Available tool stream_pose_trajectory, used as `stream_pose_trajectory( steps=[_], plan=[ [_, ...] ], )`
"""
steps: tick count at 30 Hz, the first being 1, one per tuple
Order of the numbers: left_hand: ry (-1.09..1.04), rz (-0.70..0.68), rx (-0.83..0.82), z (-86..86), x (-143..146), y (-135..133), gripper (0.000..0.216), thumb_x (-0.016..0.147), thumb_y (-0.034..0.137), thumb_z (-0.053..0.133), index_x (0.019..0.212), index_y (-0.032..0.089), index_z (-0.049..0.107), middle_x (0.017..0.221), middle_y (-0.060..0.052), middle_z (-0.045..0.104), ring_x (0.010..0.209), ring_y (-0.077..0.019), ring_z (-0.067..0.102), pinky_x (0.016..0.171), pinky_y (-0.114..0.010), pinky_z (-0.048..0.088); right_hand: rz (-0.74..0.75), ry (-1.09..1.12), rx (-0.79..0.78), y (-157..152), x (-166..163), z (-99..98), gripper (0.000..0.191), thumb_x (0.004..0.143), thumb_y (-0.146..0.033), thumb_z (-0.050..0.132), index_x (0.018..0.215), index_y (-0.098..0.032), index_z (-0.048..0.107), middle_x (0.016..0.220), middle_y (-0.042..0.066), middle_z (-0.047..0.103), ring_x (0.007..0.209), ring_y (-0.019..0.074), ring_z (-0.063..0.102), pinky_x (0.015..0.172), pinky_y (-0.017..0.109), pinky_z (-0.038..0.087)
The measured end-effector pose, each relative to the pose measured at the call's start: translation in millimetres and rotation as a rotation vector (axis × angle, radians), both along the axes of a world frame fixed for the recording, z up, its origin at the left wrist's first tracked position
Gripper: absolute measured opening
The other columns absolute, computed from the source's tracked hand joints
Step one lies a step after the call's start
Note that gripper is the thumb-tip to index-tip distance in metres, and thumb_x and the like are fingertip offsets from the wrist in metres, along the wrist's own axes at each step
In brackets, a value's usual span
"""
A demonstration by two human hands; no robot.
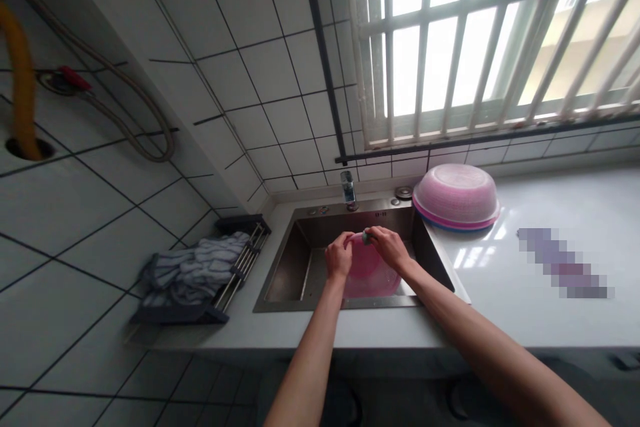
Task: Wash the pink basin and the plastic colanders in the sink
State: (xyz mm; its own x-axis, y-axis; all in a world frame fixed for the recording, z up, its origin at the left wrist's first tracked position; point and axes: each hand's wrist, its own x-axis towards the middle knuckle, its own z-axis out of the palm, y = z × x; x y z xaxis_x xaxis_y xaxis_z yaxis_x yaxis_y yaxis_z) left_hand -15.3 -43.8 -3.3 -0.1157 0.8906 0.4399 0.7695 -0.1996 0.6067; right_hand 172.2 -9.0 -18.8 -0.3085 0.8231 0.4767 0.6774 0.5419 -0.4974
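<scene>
A pink plastic basin (369, 275) is held over the steel sink (290, 267). My left hand (339, 257) grips its left rim. My right hand (387, 247) is at the top rim and pinches a small greenish scrubbing pad (367, 237) against the basin. Below the hands the basin's inside faces me. The tap (348, 188) stands just behind the hands; no water stream shows.
Upturned pink basins (456, 199), stacked on a blue one, lie on the white counter (550, 307) right of the sink. A dish rack with a striped cloth (200, 268) sits to the left. Tiled wall and hoses at left, barred window behind.
</scene>
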Motion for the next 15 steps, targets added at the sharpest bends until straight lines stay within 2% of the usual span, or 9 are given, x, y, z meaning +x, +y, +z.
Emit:
stream_pose_trajectory(
  steps=[3, 7, 11, 15],
  plan=[
    [0.013, -0.027, -0.025, -2.1, 3, 1, 0.022, 0.097, 0.021, 0.065, 0.110, 0.035, 0.077, 0.105, 0.000, 0.083, 0.098, -0.0227, 0.079, 0.081, -0.029, 0.055, 0.042, -0.007, 0.011, 0, -1, -0.6, 0.022, 0.099, -0.016, 0.064, 0.118, -0.024, 0.073, 0.116, 0.006, 0.078, 0.103, 0.0214, 0.074, 0.089, 0.029, 0.055],
    [-0.050, -0.039, -0.020, -4.9, 4, 4, 0.036, 0.095, 0.015, 0.065, 0.124, 0.036, 0.069, 0.107, 0.002, 0.083, 0.102, -0.0219, 0.079, 0.084, -0.029, 0.055, 0.066, -0.004, 0.030, 0, -6, -0.4, 0.022, 0.100, -0.018, 0.065, 0.119, -0.025, 0.073, 0.117, 0.007, 0.079, 0.104, 0.0218, 0.074, 0.090, 0.029, 0.055],
    [-0.051, 0.009, 0.005, -4.2, -1, 5, 0.020, 0.096, 0.020, 0.066, 0.110, 0.033, 0.071, 0.106, 0.001, 0.083, 0.098, -0.0204, 0.079, 0.079, -0.026, 0.053, 0.023, 0.027, 0.005, 3, -3, -0.4, 0.022, 0.099, -0.018, 0.065, 0.119, -0.026, 0.072, 0.117, 0.006, 0.079, 0.105, 0.0216, 0.075, 0.088, 0.028, 0.055],
    [-0.106, 0.175, 0.059, -3.2, -12, 5, 0.011, 0.095, 0.021, 0.067, 0.101, 0.030, 0.069, 0.099, 0.001, 0.081, 0.092, -0.0193, 0.077, 0.077, -0.025, 0.050, -0.082, 0.114, -0.041, 9, 9, -4.3, 0.019, 0.098, -0.019, 0.064, 0.114, -0.025, 0.072, 0.111, 0.004, 0.080, 0.098, 0.0220, 0.076, 0.083, 0.029, 0.054]
  ],
)
